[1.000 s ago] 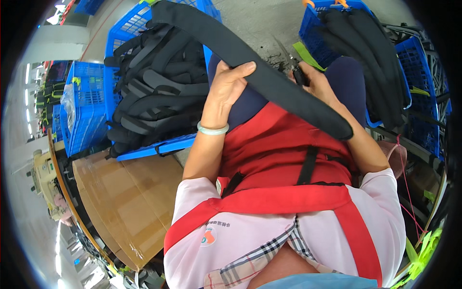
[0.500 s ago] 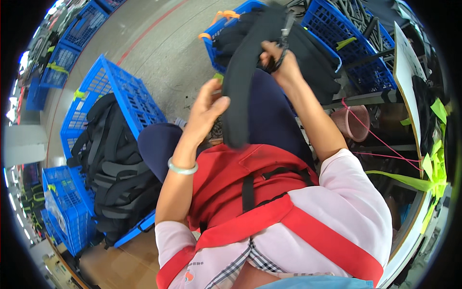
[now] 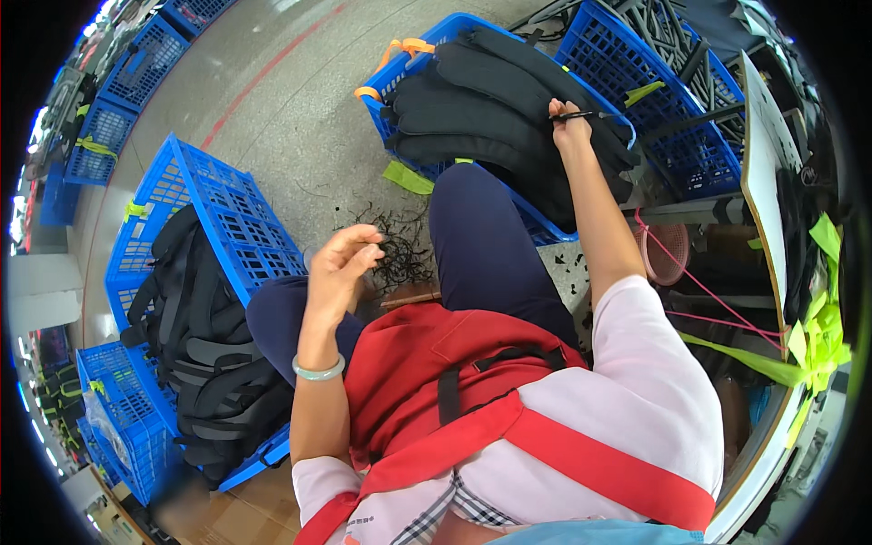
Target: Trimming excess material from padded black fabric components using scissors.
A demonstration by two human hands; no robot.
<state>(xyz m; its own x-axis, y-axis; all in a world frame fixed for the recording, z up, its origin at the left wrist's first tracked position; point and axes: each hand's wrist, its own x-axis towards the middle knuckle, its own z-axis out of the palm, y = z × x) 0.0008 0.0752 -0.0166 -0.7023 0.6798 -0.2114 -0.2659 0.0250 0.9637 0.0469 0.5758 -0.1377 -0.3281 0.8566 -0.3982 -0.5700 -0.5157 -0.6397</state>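
Note:
My right hand (image 3: pixel 568 123) reaches forward and grips small black thread snips (image 3: pixel 581 115) over a stack of long black padded straps (image 3: pixel 481 100). The straps lie in a blue plastic crate (image 3: pixel 543 232) in front of my right knee. My left hand (image 3: pixel 345 268) is raised over my lap with the fingers loosely curled and nothing visible in them; a pale green bangle (image 3: pixel 318 371) sits on that wrist. Just beyond it, black thread scraps (image 3: pixel 400 250) lie piled on the grey floor. I wear a red apron (image 3: pixel 427 363).
A blue crate (image 3: pixel 227 227) at my left holds black backpacks (image 3: pixel 200 345). More blue crates (image 3: pixel 690 118) stand far right and far left. A pink basket (image 3: pixel 668 250), a white board (image 3: pixel 763 154) and yellow-green strips (image 3: pixel 817 327) crowd the right side.
Both hands held a long black strap up before; now it lies with the others in the right crate. My left hand has let go and drawn back toward my lap.

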